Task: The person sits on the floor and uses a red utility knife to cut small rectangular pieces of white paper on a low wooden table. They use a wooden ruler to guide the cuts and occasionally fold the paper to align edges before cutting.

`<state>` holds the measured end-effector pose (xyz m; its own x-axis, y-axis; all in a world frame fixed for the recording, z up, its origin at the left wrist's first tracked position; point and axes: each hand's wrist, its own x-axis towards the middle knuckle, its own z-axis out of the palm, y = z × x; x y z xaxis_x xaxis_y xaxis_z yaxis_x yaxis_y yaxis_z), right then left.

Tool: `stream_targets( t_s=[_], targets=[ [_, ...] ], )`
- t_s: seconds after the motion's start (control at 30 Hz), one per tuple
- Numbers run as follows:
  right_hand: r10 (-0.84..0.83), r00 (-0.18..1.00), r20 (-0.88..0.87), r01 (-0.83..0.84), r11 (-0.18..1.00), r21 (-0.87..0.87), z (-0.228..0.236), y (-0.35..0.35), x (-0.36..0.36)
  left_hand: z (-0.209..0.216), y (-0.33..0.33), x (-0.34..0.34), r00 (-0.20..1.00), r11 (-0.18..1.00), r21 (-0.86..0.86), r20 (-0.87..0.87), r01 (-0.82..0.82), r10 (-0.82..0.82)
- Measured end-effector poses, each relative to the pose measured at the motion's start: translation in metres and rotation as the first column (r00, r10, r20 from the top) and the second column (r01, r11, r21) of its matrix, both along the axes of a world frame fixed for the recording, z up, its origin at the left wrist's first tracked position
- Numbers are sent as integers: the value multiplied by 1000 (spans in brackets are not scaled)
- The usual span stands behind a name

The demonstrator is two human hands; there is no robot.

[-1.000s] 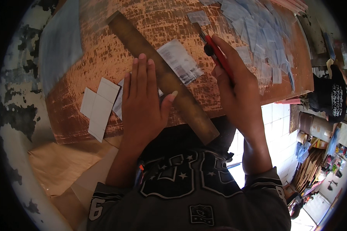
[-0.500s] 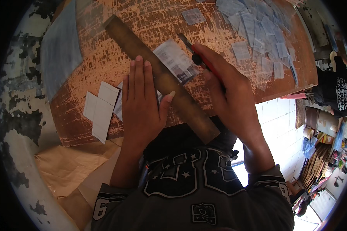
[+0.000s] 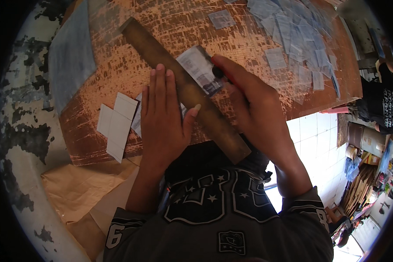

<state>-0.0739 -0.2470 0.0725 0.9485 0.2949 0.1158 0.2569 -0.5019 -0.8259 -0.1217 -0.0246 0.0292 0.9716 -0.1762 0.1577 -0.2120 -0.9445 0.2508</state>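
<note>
My left hand (image 3: 163, 115) lies flat, its fingers stretched out along the left edge of a long brownish straightedge (image 3: 155, 50), with the thumb resting on it. The straightedge slants across the table from the far left to the near edge. My right hand (image 3: 262, 102) is wrapped round a red cutter knife (image 3: 217, 71) with a black knob; its blade end is over a small printed sheet (image 3: 196, 65). That sheet shows on the right side of the straightedge, and part of a sheet shows by my left hand. Where the blade tip touches is hard to make out.
The scratched brown tabletop (image 3: 105, 65) carries a pile of clear plastic pieces (image 3: 299, 37) at the far right. A bluish plastic sheet (image 3: 72, 56) lies at the left, and white card pieces (image 3: 118, 124) lie near my left hand. Brown paper (image 3: 83, 187) lies beside the table.
My right hand has shifted the cutter knife slightly nearer to me and lowered its front end over the printed sheet. My left hand and the straightedge stay in place.
</note>
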Motion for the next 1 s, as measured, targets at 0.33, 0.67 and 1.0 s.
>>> stream_targets(
  t_s=[0.33, 0.67, 1.0],
  targets=[
    [72, 997, -26, -76, 980, -186, 6, 29, 3, -2, 1, 0, 1000, 996, -88, 23, -4, 6],
    [117, 993, -21, -117, 945, -305, 21, 37, 0, 2, 0, 1, 999, 993, -117, 47, -2, 8],
    [80, 989, -125, -121, 922, -367, 31, 27, -26, -4, -1, -3, 998, 995, -102, 68, -9, 16]
  ],
)
